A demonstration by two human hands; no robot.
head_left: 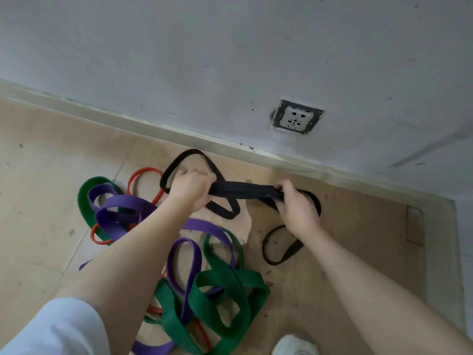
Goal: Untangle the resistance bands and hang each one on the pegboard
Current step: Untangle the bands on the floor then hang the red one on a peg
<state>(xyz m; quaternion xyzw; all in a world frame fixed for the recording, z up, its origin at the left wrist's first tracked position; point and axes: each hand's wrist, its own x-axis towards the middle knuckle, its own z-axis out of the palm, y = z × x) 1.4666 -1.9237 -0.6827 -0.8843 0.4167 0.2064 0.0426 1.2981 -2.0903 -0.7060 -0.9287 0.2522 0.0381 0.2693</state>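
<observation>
Both hands gripped the black band [245,191]. The left hand [190,189] had its fingers curled round the band's left part, and the right hand [298,208] pinched and wrapped its right part, so a doubled stretch of band ran taut between them. That stretch lay nearly level, left to right, dipping slightly toward the right. Beyond the left grip one black loop arched up toward the baseboard [163,130] and another hung down just below the hand. Beyond the right grip a loop curved round the far side of the hand, and a lower loop drooped toward the floor [358,239] near the right wrist; it was hard to tell whether this part touched the floor.

The black band was held above the floor, close to the wall [230,60] and just left of the wall socket [297,116]. Open floor lay to the right of the hands, bounded by the baseboard on the far side.

Near and left, the green band [230,283], purple band [122,208] and red band [143,175] lay tangled on the floor under the left forearm. A white shoe [294,345] showed at the near edge.
</observation>
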